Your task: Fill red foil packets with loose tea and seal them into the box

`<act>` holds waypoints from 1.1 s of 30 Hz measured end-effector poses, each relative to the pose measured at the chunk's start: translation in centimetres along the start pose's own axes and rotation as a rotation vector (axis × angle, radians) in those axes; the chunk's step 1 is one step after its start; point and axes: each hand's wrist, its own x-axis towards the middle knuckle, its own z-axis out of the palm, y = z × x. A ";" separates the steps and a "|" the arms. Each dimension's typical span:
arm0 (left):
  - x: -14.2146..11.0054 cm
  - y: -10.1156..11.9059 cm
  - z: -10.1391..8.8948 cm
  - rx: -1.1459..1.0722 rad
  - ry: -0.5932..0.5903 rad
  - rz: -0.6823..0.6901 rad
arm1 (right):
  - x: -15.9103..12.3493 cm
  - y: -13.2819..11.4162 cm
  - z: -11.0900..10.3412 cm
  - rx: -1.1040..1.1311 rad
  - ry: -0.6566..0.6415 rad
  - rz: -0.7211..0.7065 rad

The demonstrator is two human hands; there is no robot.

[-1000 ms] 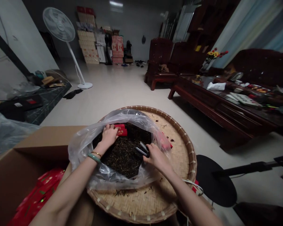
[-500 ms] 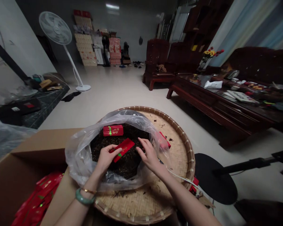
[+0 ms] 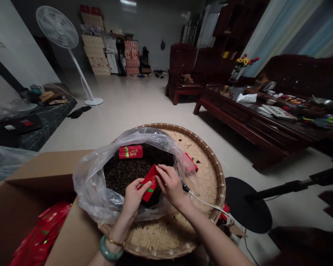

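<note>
Between my hands is a small red packet (image 3: pixel 150 184) with a green and gold print, held above loose dark tea leaves (image 3: pixel 124 170). My left hand (image 3: pixel 134 194) pinches its lower left side, thumb on the front. The fingers of my right hand (image 3: pixel 170 183) are closed at its upper right edge, where the mouth seems to gape a little. The leaves fill a clear plastic bag (image 3: pixel 86 184) with its top spread wide, set on a round woven bamboo tray (image 3: pixel 158 242). A stack of flat red packets (image 3: pixel 131 152) lies on the leaves at the back.
An open cardboard box (image 3: pixel 63 229) on the left holds several red packets (image 3: pixel 44 232). More red packets (image 3: pixel 191 162) lie on the tray's right side, near a white cable (image 3: pixel 205 202). A black round stand base (image 3: pixel 246 210) is at right, a wooden table (image 3: pixel 238 118) beyond.
My right hand has closed in on the red packet and now grips its upper edge. The packet has turned more upright and shifted slightly right with my left hand.
</note>
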 end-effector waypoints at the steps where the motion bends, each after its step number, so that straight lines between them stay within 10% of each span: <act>1: 0.0 0.0 -0.1 0.046 0.000 0.023 | 0.0 0.1 -0.1 -0.002 0.026 0.028; 5: 0.3 -0.1 -0.8 0.219 0.033 0.113 | 0.0 0.2 -0.8 0.014 0.005 0.041; 9: 0.2 -0.4 -1.3 -0.064 0.094 0.039 | -0.2 -0.4 -1.5 0.222 -0.084 0.045; 24: -1.2 -0.4 -2.6 -0.207 -0.216 -0.151 | -2.6 -1.5 1.0 1.277 -0.462 0.869; 33: -1.3 -0.4 -3.7 -0.160 -0.097 -0.148 | -3.3 -2.0 1.4 1.456 -0.429 0.965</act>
